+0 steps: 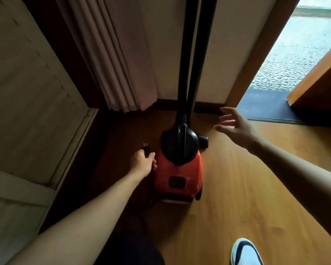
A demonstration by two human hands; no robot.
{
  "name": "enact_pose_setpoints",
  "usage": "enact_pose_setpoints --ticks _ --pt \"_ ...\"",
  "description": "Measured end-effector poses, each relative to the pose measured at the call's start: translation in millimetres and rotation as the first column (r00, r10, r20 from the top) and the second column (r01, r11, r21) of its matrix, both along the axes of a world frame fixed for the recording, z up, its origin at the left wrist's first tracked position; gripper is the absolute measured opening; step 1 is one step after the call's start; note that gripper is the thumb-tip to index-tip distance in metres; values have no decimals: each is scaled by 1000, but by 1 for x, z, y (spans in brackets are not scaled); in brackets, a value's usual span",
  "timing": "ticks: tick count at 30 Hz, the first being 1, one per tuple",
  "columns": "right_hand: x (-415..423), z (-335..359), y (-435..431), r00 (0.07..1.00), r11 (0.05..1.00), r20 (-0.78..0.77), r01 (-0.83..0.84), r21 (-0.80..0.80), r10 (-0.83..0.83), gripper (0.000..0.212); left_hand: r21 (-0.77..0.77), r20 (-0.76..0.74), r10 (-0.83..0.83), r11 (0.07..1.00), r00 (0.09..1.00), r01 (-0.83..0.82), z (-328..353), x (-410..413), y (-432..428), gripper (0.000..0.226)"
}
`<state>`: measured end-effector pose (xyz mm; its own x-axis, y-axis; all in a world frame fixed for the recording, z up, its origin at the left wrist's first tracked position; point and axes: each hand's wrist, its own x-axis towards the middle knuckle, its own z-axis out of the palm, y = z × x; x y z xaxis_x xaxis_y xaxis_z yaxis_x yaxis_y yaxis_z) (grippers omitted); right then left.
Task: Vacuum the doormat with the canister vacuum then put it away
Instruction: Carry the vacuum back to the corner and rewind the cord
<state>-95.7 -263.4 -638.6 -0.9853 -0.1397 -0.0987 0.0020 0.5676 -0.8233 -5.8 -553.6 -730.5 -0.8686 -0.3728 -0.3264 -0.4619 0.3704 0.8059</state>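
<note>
A pale panelled wall (pixel 27 104) fills the left edge, with a pleated curtain (pixel 113 60) hanging to the wood floor (pixel 237 188) beside it. The person's left hand (pixel 143 163), low beside the red canister vacuum (pixel 178 169), is curled around a small black plug (pixel 146 149). The vacuum sits on the floor against the wall, its black hose and wand (pixel 191 54) standing upright behind it and a dark nozzle (pixel 203 142) just at its right. The right hand (pixel 235 127) hovers with fingers spread, holding nothing. Further right, the dark doormat (pixel 264 108) lies in the open doorway; a light sneaker (pixel 246 252) shows at the bottom.
</note>
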Motion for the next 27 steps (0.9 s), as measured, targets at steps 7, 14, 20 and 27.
enact_pose_setpoints --ticks 7,14,20,27 --pt "77 -7 21 974 942 33 -224 250 223 62 -201 405 -120 955 906 217 -52 76 -35 30" --pt "119 -27 15 926 865 100 -375 333 363 59 -395 315 -82 894 945 209 -56 112 -39 35" --pt "154 -56 -20 808 745 101 -576 337 580 34 -491 -34 -417 798 908 349 -58 108 -23 45" --pt "188 -129 -56 811 784 128 -585 209 571 24 -627 -252 -699 645 669 437 -45 81 -29 77"
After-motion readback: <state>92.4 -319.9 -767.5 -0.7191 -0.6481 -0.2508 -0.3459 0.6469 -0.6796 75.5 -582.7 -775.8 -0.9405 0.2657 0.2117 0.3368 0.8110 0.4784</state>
